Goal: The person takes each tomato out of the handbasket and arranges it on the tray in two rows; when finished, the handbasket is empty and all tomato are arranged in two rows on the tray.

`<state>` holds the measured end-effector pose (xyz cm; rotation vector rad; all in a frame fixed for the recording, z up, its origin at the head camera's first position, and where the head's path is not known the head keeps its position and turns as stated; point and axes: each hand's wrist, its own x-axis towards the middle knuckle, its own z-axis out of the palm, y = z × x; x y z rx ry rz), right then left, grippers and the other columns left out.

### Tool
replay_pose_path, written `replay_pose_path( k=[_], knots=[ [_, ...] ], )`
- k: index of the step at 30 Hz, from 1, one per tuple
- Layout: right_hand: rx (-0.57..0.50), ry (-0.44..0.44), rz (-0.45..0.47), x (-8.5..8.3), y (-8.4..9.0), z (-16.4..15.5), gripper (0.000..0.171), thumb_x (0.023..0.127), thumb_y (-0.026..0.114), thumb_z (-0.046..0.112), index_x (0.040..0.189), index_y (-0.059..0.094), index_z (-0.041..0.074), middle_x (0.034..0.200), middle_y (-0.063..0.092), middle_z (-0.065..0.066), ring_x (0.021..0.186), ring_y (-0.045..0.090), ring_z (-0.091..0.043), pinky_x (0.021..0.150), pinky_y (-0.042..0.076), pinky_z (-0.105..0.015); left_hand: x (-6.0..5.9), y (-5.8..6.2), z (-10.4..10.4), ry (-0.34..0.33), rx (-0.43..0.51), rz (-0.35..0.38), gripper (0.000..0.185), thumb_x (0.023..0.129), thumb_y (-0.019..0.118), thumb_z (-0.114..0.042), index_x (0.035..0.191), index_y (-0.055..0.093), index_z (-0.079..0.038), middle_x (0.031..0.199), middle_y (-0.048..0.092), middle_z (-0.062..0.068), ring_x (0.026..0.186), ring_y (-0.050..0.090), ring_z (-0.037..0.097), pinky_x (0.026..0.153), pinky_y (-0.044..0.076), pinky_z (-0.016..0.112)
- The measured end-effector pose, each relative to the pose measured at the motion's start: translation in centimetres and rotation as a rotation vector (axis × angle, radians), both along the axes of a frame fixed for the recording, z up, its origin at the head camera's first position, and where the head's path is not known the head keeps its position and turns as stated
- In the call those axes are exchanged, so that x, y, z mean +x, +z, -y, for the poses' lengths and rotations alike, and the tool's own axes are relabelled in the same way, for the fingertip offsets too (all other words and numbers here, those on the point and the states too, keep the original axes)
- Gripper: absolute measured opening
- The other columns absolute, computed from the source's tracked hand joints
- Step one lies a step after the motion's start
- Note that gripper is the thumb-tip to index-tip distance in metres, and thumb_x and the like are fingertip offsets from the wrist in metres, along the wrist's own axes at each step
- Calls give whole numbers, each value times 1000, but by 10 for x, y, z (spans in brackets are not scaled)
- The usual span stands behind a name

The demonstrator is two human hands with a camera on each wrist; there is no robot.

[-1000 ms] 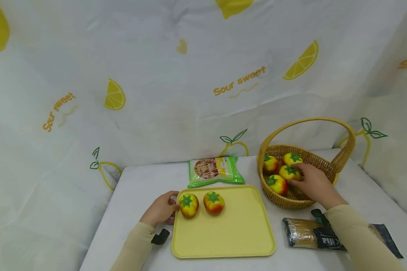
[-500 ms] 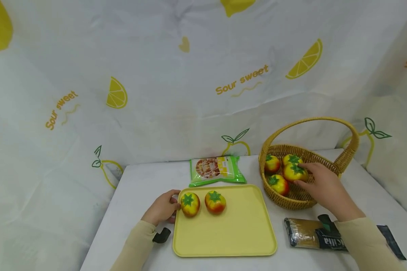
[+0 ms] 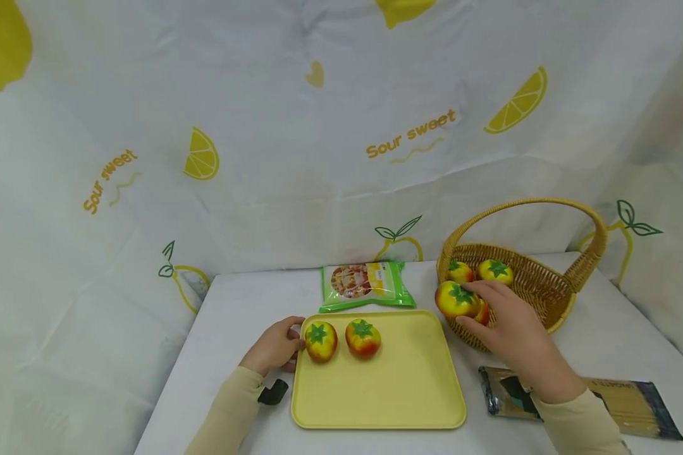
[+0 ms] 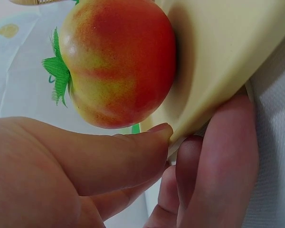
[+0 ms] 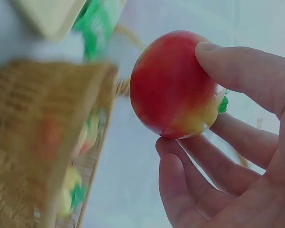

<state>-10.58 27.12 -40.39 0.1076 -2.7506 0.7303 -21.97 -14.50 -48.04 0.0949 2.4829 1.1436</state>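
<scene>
The toy tomato (image 3: 456, 299) sits in the right hand (image 3: 509, 328), lifted above the near-left rim of the wicker basket (image 3: 546, 297); the thumb and fingers (image 5: 242, 76) curl round it and pinch it from opposite sides, red skin toward the wrist camera and green calyx up in the head view; a second tomato (image 3: 482, 312) shows just behind it, partly hidden by the hand, and two more tomatoes (image 3: 496, 270) lie at the far-left of the basket floor, at about 10 o'clock from the hand; the basket's arched handle (image 3: 526, 203) stands upright over them

At 9 o'clock from the held tomato lies the yellow tray (image 3: 378, 392); the left hand (image 3: 274, 347) grips its far-left corner, thumb (image 4: 109, 156) on top of the rim and fingers curled beneath, touching the edge; the leftmost tray tomato (image 3: 320, 340) rests just beside that thumb, and another tray tomato (image 3: 363, 337) sits just to its right, the two near but apart

At 12 o'clock from the tray lies a green snack packet (image 3: 365, 285) flat on the white table (image 3: 222, 328); at 6 o'clock from the right hand lies a spaghetti packet (image 3: 620, 404), partly under the forearm; a lemon-print cloth (image 3: 262, 126) hangs behind the table
</scene>
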Motion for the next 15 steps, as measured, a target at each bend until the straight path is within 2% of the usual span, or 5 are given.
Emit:
replay_pose_path(
  k=[4, 11, 15],
  knots=[
    [-24, 41, 13, -3, -3, 22, 60, 93, 87, 22, 146, 63, 8, 143, 63, -17, 124, 67, -42, 100, 59, -66, -1, -1, 0, 2, 8, 2, 51, 105, 68, -11, 154, 57, -14, 117, 63, 11, 85, 68, 20, 63, 66, 31],
    [-22, 86, 105, -12, -19, 50, 60, 94, 86, 21, 146, 63, 5, 143, 63, -17, 124, 67, -38, 98, 63, -57, -3, -4, 0, 3, 11, -1, 52, 104, 70, -10, 154, 57, -13, 116, 64, 11, 85, 68, 19, 62, 66, 30],
    [-1, 112, 107, -16, -29, 59, 60, 91, 89, 17, 144, 64, 3, 140, 65, -16, 126, 67, -38, 101, 62, -58, -4, -6, 1, 15, 20, 5, 51, 104, 70, -10, 153, 58, -14, 116, 63, 12, 85, 68, 20, 63, 66, 31]
  ],
)
